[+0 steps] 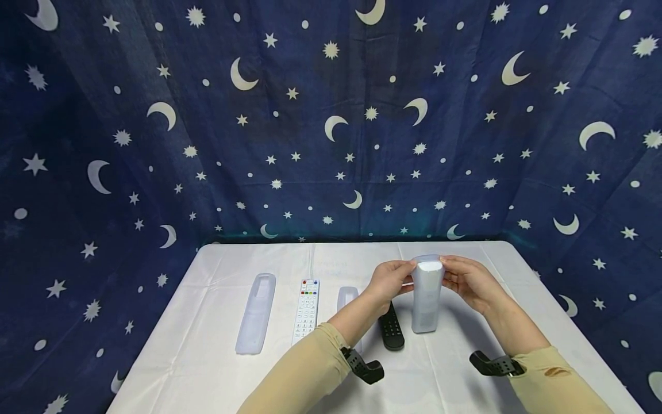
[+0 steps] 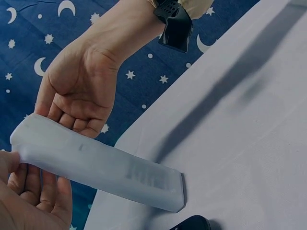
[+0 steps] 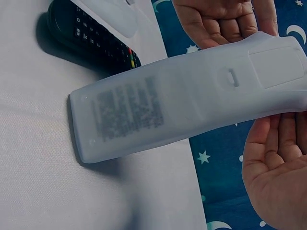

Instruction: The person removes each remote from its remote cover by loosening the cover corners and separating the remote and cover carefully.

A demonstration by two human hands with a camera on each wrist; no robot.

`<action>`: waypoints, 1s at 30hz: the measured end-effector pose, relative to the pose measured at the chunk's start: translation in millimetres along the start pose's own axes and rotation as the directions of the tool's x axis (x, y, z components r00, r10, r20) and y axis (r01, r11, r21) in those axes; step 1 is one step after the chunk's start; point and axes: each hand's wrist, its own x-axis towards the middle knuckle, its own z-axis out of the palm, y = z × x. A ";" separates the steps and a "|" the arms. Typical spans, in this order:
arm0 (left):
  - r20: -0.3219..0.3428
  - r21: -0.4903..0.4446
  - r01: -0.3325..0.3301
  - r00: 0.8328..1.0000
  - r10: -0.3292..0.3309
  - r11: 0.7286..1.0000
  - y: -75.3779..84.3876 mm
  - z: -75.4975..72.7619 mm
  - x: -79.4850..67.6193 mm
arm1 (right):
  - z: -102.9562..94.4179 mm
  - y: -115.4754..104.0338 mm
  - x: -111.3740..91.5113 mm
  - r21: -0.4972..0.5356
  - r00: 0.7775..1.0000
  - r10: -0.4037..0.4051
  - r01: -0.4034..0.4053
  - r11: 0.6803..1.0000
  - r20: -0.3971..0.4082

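A white remote control (image 1: 427,299) stands upright on the table inside a translucent silicone cover (image 3: 187,103), its back toward me. My left hand (image 1: 388,282) pinches the upper left edge of the cover between thumb and fingers. On the opposite edge, my right hand (image 1: 473,282) pinches the cover's upper right side. The cover's bottom end sits on the tabletop, and its open top shows above the remote's end. Through the cover, the right wrist view shows a printed label and the battery lid (image 3: 278,67).
Beside the covered remote lies a black remote (image 1: 392,330). Partly behind my left forearm is another translucent cover (image 1: 347,295). Farther left lie a white remote (image 1: 307,307) with buttons up and a long translucent cover (image 1: 256,315). A starry curtain (image 1: 310,144) hangs behind the white table (image 1: 196,356).
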 end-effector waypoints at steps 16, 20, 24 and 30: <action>0.023 -0.052 0.059 0.998 -0.057 0.997 -13.1 -0.1 -2.2 | -3.4 27.2 3.0 0.180 0.998 0.059 -0.057 0.982 -0.008; 0.050 -0.035 0.045 0.998 -0.044 0.998 -12.3 -1.4 -4.6 | -7.3 31.0 2.7 0.232 0.999 0.014 -0.025 0.972 0.049; 0.056 -0.034 0.038 0.998 -0.036 0.999 -12.8 -1.4 -5.9 | -7.8 32.5 3.4 0.246 0.999 0.024 -0.034 0.969 0.044; 0.046 -0.048 0.032 0.998 -0.029 0.998 -15.6 -2.1 -5.4 | -6.2 31.0 3.8 0.216 0.995 0.101 -0.094 0.972 -0.020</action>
